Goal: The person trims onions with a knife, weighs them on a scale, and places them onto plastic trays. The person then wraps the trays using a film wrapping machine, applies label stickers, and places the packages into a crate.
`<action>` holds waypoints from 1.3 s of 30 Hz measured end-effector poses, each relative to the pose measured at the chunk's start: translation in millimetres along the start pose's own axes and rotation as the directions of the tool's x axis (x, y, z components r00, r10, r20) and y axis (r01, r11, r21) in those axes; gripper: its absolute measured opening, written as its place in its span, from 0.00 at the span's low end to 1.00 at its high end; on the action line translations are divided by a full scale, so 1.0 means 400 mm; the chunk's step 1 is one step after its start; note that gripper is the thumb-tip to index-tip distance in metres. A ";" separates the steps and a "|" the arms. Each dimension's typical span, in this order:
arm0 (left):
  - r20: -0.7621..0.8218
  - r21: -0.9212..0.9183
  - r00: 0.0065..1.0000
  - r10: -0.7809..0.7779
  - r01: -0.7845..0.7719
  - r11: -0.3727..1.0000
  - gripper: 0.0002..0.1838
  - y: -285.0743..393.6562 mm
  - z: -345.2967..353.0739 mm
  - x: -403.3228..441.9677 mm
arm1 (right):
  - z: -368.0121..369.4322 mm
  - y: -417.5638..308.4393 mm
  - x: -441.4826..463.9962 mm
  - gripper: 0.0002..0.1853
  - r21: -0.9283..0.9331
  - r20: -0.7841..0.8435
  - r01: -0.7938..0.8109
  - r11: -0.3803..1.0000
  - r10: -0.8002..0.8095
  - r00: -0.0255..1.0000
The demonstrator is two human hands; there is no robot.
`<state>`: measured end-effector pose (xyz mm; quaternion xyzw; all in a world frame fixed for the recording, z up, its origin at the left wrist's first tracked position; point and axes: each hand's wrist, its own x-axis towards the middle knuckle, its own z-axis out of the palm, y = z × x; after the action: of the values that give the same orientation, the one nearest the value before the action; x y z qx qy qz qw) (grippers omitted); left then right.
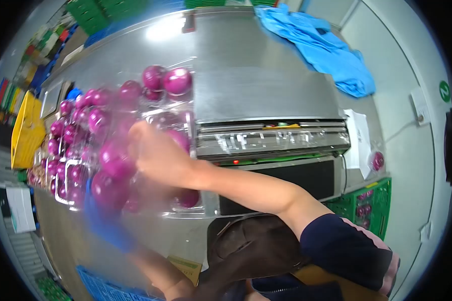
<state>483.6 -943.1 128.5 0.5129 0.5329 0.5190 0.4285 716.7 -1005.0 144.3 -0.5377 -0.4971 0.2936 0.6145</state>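
Observation:
My left hand (104, 220), in a blue glove, is smeared by motion below a large purple round fruit or onion (108, 190); its fingers cannot be made out. My right hand (158, 155) is bare and also blurred, over clear plastic trays, beside another purple piece (116, 158). Whether it grips anything is hidden by the blur. Behind it, a clear tray (190, 118) stands on the metal table, with purple pieces (178, 81) beyond it. Several more lie to the left (71, 133), some in a clear tray (65, 201).
A wrapping machine with a roller (273, 140) and black plate (281, 184) stands right of the trays. Blue plastic (331, 55) lies on the metal table (256, 65). A yellow basket (26, 131) is at the left, a green crate (381, 205) at the right.

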 end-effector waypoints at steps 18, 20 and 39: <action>0.940 0.034 0.329 0.094 -0.365 0.931 0.24 -0.013 0.722 -0.141 | -0.875 -0.004 -0.392 0.27 -0.101 -0.305 -0.554 0.826 0.504 0.808; 0.958 -0.051 0.034 0.284 -0.957 0.286 0.42 0.061 0.646 -0.138 | -0.971 -0.006 -0.464 0.28 -0.779 -0.117 -0.217 0.588 0.203 0.972; 0.671 -0.381 0.532 0.517 -0.350 0.856 0.23 0.172 0.809 -0.086 | -1.016 -0.017 -0.121 0.25 -0.819 -0.272 0.083 0.567 -0.512 0.815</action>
<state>814.4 -945.0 163.5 0.7510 0.1056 0.3988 0.5156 1076.0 -1199.9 165.8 -0.7077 -0.4901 -0.2061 0.4653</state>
